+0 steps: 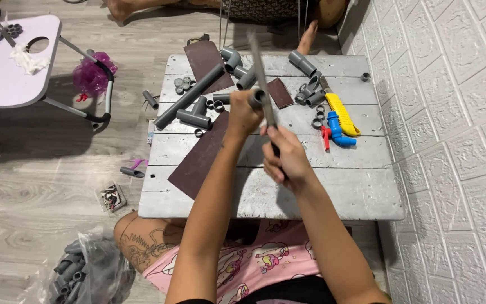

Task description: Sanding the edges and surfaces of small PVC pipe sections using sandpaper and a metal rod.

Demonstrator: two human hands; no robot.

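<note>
My left hand [242, 115] grips a short grey pipe fitting [257, 98] above the low grey wooden table [322, 194]. My right hand [285, 156] holds the dark handle of a long flat metal file [260, 70], whose blade slants up and away past the fitting's open end. Both hands are raised over the middle of the table. Beneath them lie dark brown sandpaper sheets [198, 160].
A long grey pipe [188, 97], several grey elbows and rings, a yellow utility knife [342, 114] and a blue valve with red handle [336, 130] lie on the table. A white brick wall runs on the right. At left stand a small white folding table [7, 73] and a bag of fittings [82, 273].
</note>
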